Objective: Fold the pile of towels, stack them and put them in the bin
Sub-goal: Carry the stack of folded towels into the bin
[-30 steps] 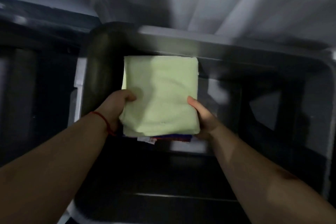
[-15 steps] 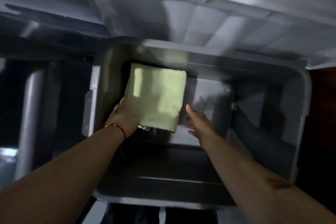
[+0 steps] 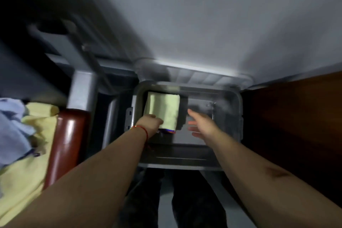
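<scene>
**Grey bin with folded towel stack at floor level, seen from the head camera**

Pale grey wall (image 3: 212, 24) fills the upper field from ten o'clock to two o'clock. Dark reddish-brown furniture panel (image 3: 296, 126) occupies the three o'clock side, just beside the bin. Yellow cloth (image 3: 24, 153), rumpled, lies at the eight to nine o'clock edge with a light blue cloth (image 3: 11, 126) heaped on it; both are blurred. A glossy red-brown rail (image 3: 64, 142) runs alongside the yellow cloth on its inner side. Grey plastic bin (image 3: 185, 164), rectangular and open-topped, sits just above the centre of the view, its far rim close to the wall. Two dark trouser legs (image 3: 144, 200) stand at six o'clock, directly below the bin's near rim.

Folded towel stack (image 3: 163, 110) sits inside the bin, toward its ten o'clock corner; the top towel is pale green, and a dark blue edge with a red trace shows beneath it at the near end. Left hand (image 3: 149, 125), entering from seven o'clock, grips the stack's near left corner, fingers hidden under the cloth. A thin red cord bracelet (image 3: 143, 130) circles that wrist. Right hand (image 3: 201, 123), entering from five o'clock, hovers inside the bin just beside the stack, apart from it, fingers straight and spread, holding nothing.
</scene>
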The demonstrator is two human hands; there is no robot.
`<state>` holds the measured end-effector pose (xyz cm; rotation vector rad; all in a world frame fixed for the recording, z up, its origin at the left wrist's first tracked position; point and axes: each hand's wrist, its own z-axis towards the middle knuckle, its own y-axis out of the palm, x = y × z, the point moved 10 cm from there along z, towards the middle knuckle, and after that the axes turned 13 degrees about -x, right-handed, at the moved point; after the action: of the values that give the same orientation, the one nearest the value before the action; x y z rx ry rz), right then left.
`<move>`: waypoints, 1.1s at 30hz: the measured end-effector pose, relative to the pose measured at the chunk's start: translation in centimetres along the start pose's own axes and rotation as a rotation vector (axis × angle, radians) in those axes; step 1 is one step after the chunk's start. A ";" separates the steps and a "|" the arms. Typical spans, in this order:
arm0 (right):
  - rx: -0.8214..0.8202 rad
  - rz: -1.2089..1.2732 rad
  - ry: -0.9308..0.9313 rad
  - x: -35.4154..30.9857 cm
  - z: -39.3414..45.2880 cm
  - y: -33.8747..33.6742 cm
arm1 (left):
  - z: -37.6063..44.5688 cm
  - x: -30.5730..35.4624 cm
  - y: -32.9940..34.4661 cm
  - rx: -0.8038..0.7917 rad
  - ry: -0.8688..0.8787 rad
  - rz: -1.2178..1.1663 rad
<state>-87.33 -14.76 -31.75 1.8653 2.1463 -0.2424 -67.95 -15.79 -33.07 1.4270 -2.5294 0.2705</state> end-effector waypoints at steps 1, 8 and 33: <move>0.009 -0.012 -0.024 -1.2 -2.7 0.2 | -2.3 0.8 0.1 -0.016 0.022 -0.085; 0.081 0.058 -0.201 -5.0 -19.7 0.6 | -16.8 7.2 3.0 -0.239 0.206 -0.415; 0.234 0.443 -0.372 21.8 -44.5 -1.8 | -38.0 -4.0 25.3 -0.377 0.391 -0.126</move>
<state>-96.40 19.24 3.18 2.1584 1.4731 -0.7004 -83.75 10.53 0.91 1.2373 -2.0361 0.0388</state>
